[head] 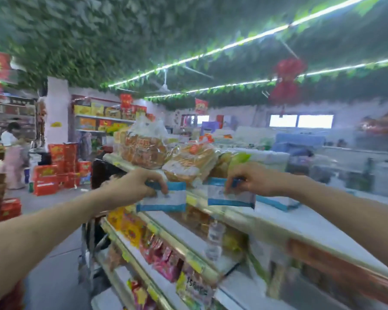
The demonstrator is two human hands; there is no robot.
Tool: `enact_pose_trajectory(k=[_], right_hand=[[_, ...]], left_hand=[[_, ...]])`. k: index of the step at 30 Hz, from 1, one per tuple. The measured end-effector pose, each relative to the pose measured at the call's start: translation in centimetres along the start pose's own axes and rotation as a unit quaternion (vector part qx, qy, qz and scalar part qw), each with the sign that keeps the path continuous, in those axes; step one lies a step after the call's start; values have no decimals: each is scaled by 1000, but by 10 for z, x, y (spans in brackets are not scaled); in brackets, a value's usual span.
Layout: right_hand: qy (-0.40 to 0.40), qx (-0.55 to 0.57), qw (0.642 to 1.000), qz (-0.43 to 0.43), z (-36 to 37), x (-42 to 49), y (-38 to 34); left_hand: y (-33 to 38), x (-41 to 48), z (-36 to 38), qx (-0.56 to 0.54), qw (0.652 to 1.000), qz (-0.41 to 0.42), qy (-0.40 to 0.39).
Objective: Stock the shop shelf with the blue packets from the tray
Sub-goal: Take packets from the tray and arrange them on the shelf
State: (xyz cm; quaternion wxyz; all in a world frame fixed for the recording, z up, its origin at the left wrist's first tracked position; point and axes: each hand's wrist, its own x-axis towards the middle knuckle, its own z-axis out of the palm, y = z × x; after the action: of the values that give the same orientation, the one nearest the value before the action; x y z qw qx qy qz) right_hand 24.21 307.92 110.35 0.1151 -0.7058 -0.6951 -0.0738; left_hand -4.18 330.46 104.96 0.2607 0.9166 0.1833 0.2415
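Hands reach out over the front edge of the top shelf (278, 222), each pinching one packet. The left hand (134, 186) has its grip pressed together on the upper edge of a blue-and-white packet (164, 198), thumb in front, so the packet hangs flat-faced toward the camera, long axis roughly level. The right hand (253, 182) pinches the top of a second packet (230, 195) the same way, tilted slightly down to the right. Bagged bread (188, 162) sits just behind both packets.
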Motion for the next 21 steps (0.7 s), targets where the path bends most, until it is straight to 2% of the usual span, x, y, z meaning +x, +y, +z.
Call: enact_pose_trajectory(k=[4, 8, 15, 21], right_hand=[[67, 0, 989, 132, -43, -73, 100], [108, -33, 967, 230, -57, -131, 185], [121, -45, 948, 290, -37, -181, 294], [109, -35, 952, 285, -14, -174, 336]], left_hand=[[68, 71, 61, -42, 998, 49, -15], [118, 121, 113, -49, 995, 77, -32], [184, 185, 179, -70, 989, 103, -85], [214, 224, 216, -77, 987, 91, -107]])
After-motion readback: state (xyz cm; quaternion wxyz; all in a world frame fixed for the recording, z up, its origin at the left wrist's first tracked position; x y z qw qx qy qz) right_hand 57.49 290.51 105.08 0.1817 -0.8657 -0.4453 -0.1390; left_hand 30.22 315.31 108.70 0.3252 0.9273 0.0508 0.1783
